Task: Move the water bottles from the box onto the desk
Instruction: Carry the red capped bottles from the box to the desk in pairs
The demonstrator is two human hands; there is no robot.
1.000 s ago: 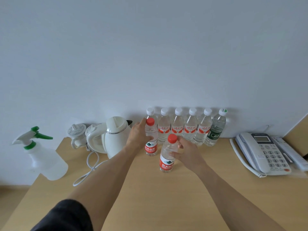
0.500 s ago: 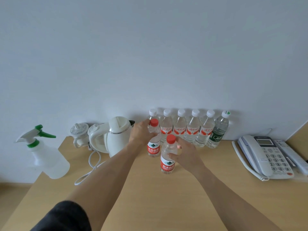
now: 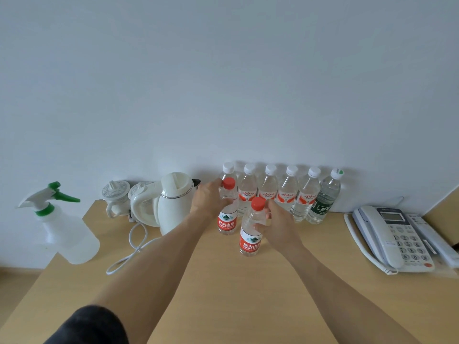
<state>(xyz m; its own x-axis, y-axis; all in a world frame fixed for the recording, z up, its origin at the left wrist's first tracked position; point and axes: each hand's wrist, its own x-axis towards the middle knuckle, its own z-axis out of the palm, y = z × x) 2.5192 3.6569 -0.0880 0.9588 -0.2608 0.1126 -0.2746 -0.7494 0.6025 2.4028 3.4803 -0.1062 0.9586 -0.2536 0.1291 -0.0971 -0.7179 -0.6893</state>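
Note:
Two red-capped water bottles stand upright on the wooden desk [image 3: 223, 294]. My left hand [image 3: 210, 199] grips the farther bottle [image 3: 227, 219] around its upper body. My right hand [image 3: 279, 224] grips the nearer bottle [image 3: 250, 238] from its right side. Behind them, a row of several white-capped bottles [image 3: 267, 192] lines the wall, ending at the right with a green-labelled bottle [image 3: 325, 199]. No box is in view.
A white electric kettle [image 3: 171, 202] with its cord stands left of my left hand, with a small white teapot [image 3: 114, 197] behind it. A spray bottle [image 3: 62, 224] sits at the desk's left edge. A white telephone [image 3: 392, 237] lies at the right.
Both bottles have settled slightly farther back on the desk, toward the wall row. Both hands keep their hold on them.

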